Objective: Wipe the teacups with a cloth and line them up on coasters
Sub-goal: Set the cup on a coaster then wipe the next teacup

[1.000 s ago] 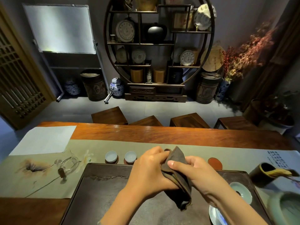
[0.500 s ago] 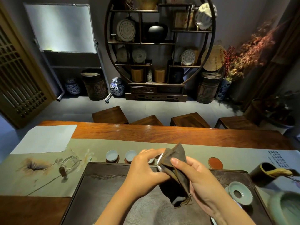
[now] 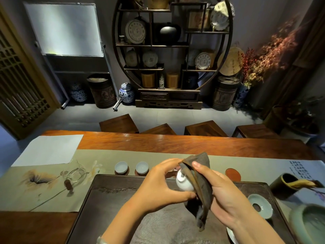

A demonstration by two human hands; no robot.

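Left hand (image 3: 159, 186) holds teacup (image 3: 183, 181), cloth (image 3: 199, 184) inside; right hand (image 3: 226, 196) grips it.

Three teacups show: two (image 3: 121, 167) (image 3: 142, 167) stand side by side on coasters on the runner, and one (image 3: 183, 181) is held above the tray. One bare red coaster (image 3: 233, 174) lies to the right. There is one brown cloth (image 3: 200, 184), one dark tray (image 3: 112, 199), one glass pitcher (image 3: 76, 176), and one white sheet (image 3: 47, 149). Two hands are in view, left (image 3: 158, 187) and right (image 3: 223, 196). Four wooden stools (image 3: 118, 123) (image 3: 158, 129) (image 3: 204, 128) (image 3: 253, 130) line the far side of the table.
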